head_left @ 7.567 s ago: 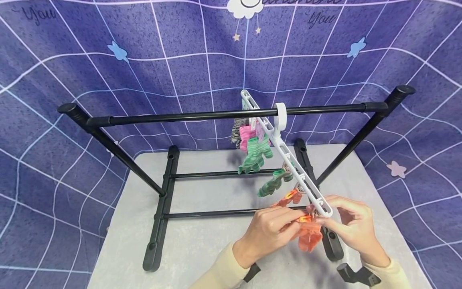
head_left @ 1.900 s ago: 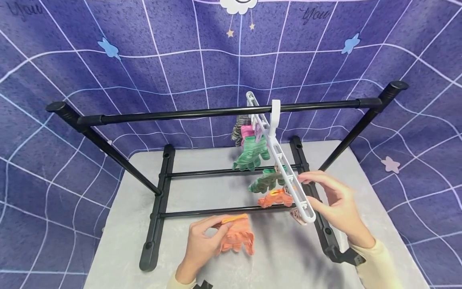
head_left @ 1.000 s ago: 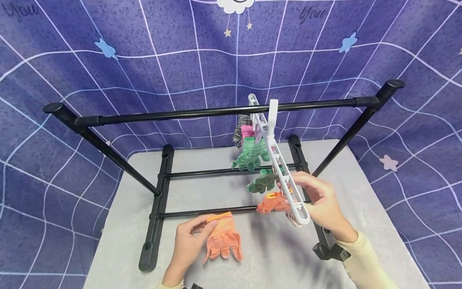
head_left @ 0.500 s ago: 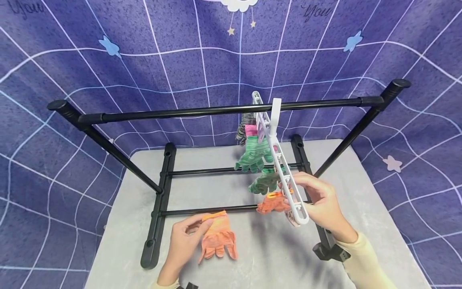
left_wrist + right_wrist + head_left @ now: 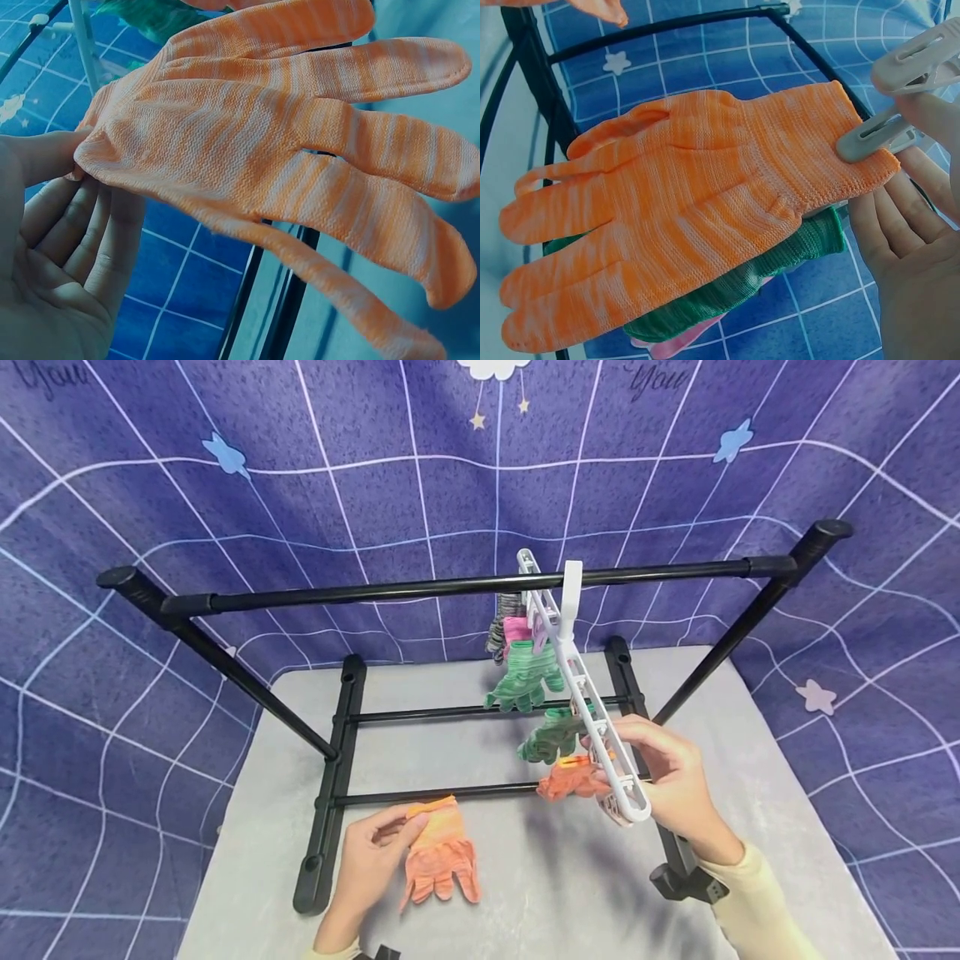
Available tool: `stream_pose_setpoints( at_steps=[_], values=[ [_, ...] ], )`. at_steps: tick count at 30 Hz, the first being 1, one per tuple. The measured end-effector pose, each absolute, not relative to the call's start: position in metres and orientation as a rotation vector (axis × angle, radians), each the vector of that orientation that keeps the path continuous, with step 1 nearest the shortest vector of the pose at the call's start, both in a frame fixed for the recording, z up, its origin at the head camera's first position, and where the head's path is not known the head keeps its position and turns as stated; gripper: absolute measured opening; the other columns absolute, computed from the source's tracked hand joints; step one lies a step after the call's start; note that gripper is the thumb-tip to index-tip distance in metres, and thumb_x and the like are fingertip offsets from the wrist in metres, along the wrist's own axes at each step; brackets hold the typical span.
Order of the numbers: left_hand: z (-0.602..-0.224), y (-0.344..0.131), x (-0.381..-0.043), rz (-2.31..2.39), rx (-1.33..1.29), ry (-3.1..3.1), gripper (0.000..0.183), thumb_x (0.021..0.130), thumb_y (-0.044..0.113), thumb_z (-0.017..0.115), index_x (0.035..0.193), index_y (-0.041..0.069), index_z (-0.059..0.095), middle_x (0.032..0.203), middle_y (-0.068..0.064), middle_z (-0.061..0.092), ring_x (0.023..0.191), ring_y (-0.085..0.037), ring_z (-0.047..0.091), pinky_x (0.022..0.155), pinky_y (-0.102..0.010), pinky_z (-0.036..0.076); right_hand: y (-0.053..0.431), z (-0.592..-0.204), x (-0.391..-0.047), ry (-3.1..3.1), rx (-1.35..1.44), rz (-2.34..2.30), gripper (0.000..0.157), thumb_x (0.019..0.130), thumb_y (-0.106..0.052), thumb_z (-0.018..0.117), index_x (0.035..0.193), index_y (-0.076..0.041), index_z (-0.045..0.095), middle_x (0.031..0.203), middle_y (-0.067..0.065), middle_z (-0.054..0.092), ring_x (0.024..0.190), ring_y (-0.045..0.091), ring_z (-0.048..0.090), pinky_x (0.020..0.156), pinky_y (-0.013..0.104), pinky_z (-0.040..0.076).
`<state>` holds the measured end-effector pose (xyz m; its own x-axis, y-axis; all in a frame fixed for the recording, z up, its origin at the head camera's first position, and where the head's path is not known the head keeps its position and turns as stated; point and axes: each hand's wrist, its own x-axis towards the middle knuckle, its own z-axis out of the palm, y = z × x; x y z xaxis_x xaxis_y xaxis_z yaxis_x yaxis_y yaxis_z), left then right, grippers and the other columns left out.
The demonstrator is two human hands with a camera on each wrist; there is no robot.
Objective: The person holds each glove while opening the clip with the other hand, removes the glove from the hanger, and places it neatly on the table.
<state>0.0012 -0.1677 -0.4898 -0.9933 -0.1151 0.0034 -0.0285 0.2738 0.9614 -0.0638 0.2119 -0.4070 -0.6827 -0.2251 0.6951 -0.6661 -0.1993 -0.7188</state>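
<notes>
"One black rack point(image 5: 375, 591), its top bar beyond the fingers of the left hand point(image 5: 371, 860) and the right hand point(image 5: 667, 768). Next size down?"

"White hanger point(image 5: 567, 635), hooked on the bar, near end just beside the right fingers."

"Then the knitwear?"

"Loose orange glove point(image 5: 441, 860): hangs below the left fingers, which pinch its cuff against the thumb. Contact with the tabletop point(image 5: 555, 902): cannot tell. Clipped orange glove point(image 5: 705, 165): its cuff lies just beside the right fingertips, some of those fingers behind the knit."

"Handling estimate?"

"Light, soft, limp; probably neither slippery nor fragile. Glove digits will likely swing and fold, so the cuff seems the best hold, thumb on one face, forefinger on the other."

"Smallest item?"

"Grey clip point(image 5: 866, 142), biting that second cuff. Right thumb and forefinger close about its tail; how hard they squeeze, cannot tell. Likely stiff and sprung. Judged best hold: the tail ends, spare fingers backing the cuff lest it drop."
</notes>
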Motion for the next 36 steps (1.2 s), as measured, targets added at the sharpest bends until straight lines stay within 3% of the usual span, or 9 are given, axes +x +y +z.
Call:
stream_pose_setpoints(
  at_steps=[4,11,22,30,36],
  values=[
    [-0.49,-0.172,0.002,-1.807,0.157,-2.474,0.028,0.093,0.02,0.087,0.111,0.0,0.082,0.102,-0.012,0.081,0.086,-0.013,0.078,0.077,-0.025,0.063,0.212,-0.408,-0.065,-1.731,1.045,1.953,0.056,0.065,0.028,0.083,0.117,0.014,0.071,0.112,0.019,0.077,0.108,0.026,0.072,0.103,0.034,0.055],
    [-0.495,-0.181,0.001,-1.748,0.186,-2.522,0.027,0.094,0.025,0.086,0.112,0.004,0.083,0.103,-0.009,0.082,0.088,-0.011,0.078,0.078,-0.024,0.063,0.213,-0.41,-0.066,-1.719,1.052,1.941,0.06,0.063,0.025,0.083,0.12,0.015,0.071,0.116,0.02,0.077,0.114,0.026,0.071,0.109,0.035,0.052],
    [-0.497,-0.194,0.004,-1.834,0.254,-2.565,0.029,0.095,0.025,0.085,0.113,0.003,0.082,0.099,-0.009,0.082,0.088,-0.012,0.079,0.078,-0.026,0.063,0.213,-0.41,-0.066,-1.716,1.04,1.943,0.058,0.064,0.026,0.081,0.12,0.015,0.071,0.114,0.02,0.077,0.112,0.026,0.071,0.107,0.035,0.053],
    [-0.507,-0.209,0.003,-1.762,0.265,-2.644,0.03,0.095,0.027,0.085,0.113,0.003,0.082,0.099,-0.008,0.082,0.088,-0.012,0.078,0.078,-0.025,0.062,0.213,-0.41,-0.065,-1.718,1.03,1.955,0.056,0.066,0.021,0.087,0.12,0.015,0.07,0.115,0.017,0.077,0.112,0.025,0.071,0.108,0.035,0.052],
    [-0.514,-0.22,0.003,-1.714,0.236,-2.691,0.027,0.095,0.028,0.084,0.11,0.005,0.083,0.093,-0.003,0.082,0.085,-0.012,0.078,0.078,-0.025,0.061,0.211,-0.411,-0.064,-1.726,1.036,1.961,0.055,0.066,0.026,0.083,0.118,0.015,0.071,0.115,0.017,0.078,0.115,0.027,0.07,0.11,0.035,0.051]
  ],
)
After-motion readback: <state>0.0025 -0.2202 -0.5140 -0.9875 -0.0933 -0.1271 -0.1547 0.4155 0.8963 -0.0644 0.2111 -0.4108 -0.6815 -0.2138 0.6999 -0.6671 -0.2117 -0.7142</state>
